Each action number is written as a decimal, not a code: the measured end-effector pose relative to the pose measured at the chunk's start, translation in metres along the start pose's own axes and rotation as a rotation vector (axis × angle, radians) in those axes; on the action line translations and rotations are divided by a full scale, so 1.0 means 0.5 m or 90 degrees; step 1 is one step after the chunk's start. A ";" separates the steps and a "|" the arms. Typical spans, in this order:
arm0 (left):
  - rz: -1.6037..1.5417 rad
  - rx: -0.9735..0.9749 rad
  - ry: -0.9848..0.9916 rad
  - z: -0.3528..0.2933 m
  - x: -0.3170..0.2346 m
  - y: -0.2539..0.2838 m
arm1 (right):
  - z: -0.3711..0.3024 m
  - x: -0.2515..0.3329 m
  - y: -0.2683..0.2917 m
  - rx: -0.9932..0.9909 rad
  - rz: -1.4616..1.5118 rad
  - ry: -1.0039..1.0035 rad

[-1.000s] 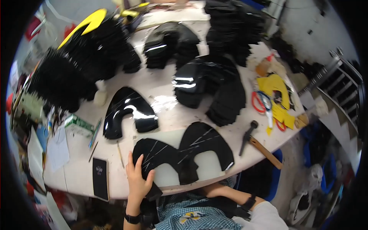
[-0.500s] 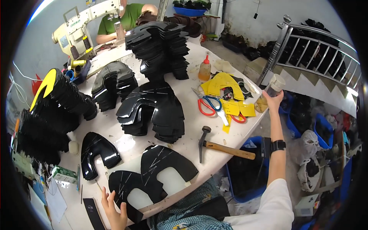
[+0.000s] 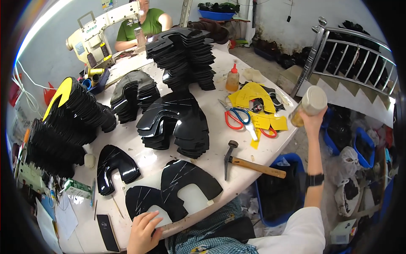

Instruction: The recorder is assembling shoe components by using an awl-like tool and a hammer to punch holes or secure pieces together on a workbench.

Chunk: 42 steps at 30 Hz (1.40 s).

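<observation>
In my right hand (image 3: 314, 123) is a clear jar (image 3: 297, 119) with a whitish lid and yellowish contents, raised and tilted past the table's right edge. My left hand (image 3: 144, 232) is at the near edge, its fingers apart and slightly bent beside the lower black curved piece (image 3: 139, 201); whether the fingertips touch that piece I cannot tell. A second black curved piece (image 3: 192, 175) with pale marked lines overlaps it. Both lie on a whitish sheet. Left of them sits a small stack of glossy black pieces (image 3: 111, 167).
Tall stacks of black pieces (image 3: 175, 122) fill the table's middle. A hammer (image 3: 258, 166), scissors (image 3: 237, 118), yellow patterns (image 3: 256, 95) and a red-capped bottle (image 3: 232, 78) lie to the right. A phone (image 3: 107, 233) is at left front. A person (image 3: 156, 21) sits by a sewing machine (image 3: 99, 31).
My right hand has raised the jar and brought it closer, with its lid tilted toward me. My left hand has moved right, toward the lower black piece. The whole view has shifted slightly.
</observation>
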<state>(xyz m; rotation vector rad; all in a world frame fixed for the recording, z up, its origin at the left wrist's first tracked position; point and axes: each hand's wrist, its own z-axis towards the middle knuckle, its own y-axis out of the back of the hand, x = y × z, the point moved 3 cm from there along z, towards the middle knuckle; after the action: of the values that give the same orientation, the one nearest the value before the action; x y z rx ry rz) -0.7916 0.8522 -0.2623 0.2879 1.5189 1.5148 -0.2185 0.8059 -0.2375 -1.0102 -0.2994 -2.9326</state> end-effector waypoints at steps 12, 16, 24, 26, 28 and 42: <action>0.015 -0.161 -0.711 0.149 -0.199 0.060 | -0.350 0.479 -0.038 1.066 0.425 0.108; 0.075 -0.174 -0.770 0.137 -0.196 0.047 | -0.387 0.551 -0.059 1.030 0.482 0.214; 0.015 -0.142 -0.358 0.128 -0.138 0.028 | -0.474 0.530 -0.109 0.978 0.417 0.208; -0.026 -0.007 -0.209 0.135 -0.122 0.043 | -0.473 0.533 -0.116 0.891 0.322 0.289; -0.124 0.097 -0.198 0.126 -0.089 0.052 | -0.461 0.550 -0.113 0.908 0.334 0.295; -0.658 0.301 0.400 0.105 0.079 0.034 | -0.397 0.573 -0.099 0.859 0.214 0.326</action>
<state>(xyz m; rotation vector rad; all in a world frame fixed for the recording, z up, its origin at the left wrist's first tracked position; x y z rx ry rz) -0.7817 0.9186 -0.2539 -0.6934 2.0234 0.4045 -0.5698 0.8281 -0.2237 -0.0686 -1.5271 -1.8145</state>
